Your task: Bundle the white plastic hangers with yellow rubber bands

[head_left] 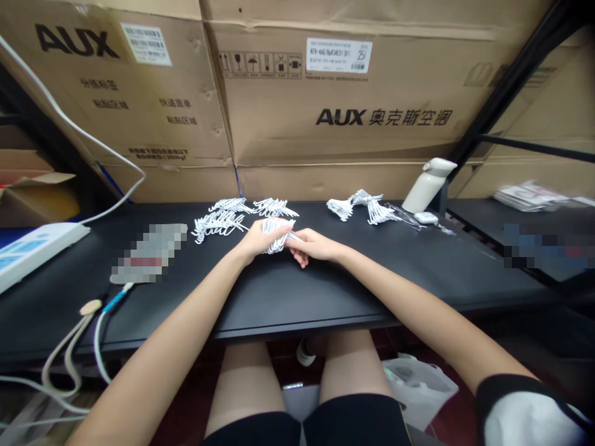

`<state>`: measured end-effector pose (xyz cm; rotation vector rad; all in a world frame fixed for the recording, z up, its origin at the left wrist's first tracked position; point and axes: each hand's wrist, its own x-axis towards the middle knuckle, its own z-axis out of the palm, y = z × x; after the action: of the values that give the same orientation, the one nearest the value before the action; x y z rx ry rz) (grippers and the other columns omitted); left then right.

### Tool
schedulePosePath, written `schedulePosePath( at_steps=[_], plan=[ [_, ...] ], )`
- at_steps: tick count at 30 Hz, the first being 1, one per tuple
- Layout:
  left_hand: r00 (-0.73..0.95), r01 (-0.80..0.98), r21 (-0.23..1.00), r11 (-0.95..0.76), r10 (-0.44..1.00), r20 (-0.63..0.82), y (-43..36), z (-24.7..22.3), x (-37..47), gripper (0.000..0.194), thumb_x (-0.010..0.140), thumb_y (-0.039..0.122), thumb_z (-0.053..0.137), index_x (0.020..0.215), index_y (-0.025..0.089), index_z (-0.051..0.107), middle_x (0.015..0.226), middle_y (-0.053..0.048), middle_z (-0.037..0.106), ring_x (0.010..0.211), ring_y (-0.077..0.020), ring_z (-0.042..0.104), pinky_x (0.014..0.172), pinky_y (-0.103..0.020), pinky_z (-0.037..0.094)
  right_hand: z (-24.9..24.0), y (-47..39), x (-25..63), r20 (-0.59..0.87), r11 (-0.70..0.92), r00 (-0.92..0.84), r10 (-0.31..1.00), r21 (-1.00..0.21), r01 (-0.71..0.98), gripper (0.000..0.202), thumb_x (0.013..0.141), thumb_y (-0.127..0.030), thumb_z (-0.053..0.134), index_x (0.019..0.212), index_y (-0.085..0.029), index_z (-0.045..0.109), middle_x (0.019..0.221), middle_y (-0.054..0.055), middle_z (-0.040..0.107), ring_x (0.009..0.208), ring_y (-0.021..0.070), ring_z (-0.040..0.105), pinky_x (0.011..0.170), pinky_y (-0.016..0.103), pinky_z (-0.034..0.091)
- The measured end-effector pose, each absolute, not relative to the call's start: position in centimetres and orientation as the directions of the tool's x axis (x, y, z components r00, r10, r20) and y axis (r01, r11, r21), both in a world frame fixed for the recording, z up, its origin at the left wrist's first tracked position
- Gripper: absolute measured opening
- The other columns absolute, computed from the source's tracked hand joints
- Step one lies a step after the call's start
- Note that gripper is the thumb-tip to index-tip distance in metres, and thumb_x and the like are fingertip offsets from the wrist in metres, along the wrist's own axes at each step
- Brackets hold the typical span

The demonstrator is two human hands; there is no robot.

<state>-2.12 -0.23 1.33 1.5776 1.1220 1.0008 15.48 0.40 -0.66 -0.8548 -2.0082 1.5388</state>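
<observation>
left hand (255, 240): closed round a bundle of small white wire hooks (275, 235), fingers wrapped over the top, held just above the table (279, 297) near its middle
right hand (312, 245): fingers pinched together on the right end of the same bundle, touching the left hand's fingertips; whether it grips one hook or several, cannot tell
bundle state: hooks look stacked side by side, roughly aligned, ends poking out right; exact count too small to read
finished-looking bundles, left group (222, 220): several lie fanned on the table just behind the left hand, touching or overlapping each other
more hooks (275, 208): directly behind the hands, near the cardboard boxes (344, 105)
right group (360, 207): well apart to the right, beside a white bottle (426, 184)
step in hand (judged): gathering and squaring hooks into one neat bundle
how to do well: left hand should stay firm so the stack can't splay; right hand nudges stray ends flush, one side at a time; keep the bundle low over the table so any slip lands close
risk (judged): thin wire tangles easily; loosening the grip could let hooks snag the nearby piles
other: power strip (32, 251) and cables (74, 347) at far left, clear of the hands
</observation>
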Motion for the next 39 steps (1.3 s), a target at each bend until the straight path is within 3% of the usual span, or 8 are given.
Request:
schedulePosePath(
  at_steps=[27,39],
  plan=[
    [0.235,0.248,0.954,-0.168,0.966,0.109,-0.24,1.3,-2.13,0.04,0.067,0.051,0.072,0.086,0.016,0.068,0.074,-0.002,0.068,0.067,-0.0151,0.06,0.063,-0.025,0.045,-0.5,0.22,15.45,-0.006,0.198,-0.699,0.715,-0.957,0.21,0.042,0.087,-0.055,0.051,0.07,-0.016,0.048,0.051,-0.003,0.056,0.044,0.0086,0.056,0.044,0.018,0.046],
    [0.254,0.318,0.914,-0.251,0.952,0.173,-0.14,1.11,-2.13,0.038,0.07,0.052,0.069,0.084,0.017,0.066,0.073,-0.001,0.067,0.066,-0.015,0.059,0.062,-0.026,0.045,-0.37,0.18,15.31,-0.01,0.215,-0.685,0.728,-0.946,0.242,0.039,0.088,-0.05,0.052,0.075,-0.013,0.053,0.059,0.0,0.06,0.047,0.008,0.057,0.042,0.017,0.045]
  ],
)
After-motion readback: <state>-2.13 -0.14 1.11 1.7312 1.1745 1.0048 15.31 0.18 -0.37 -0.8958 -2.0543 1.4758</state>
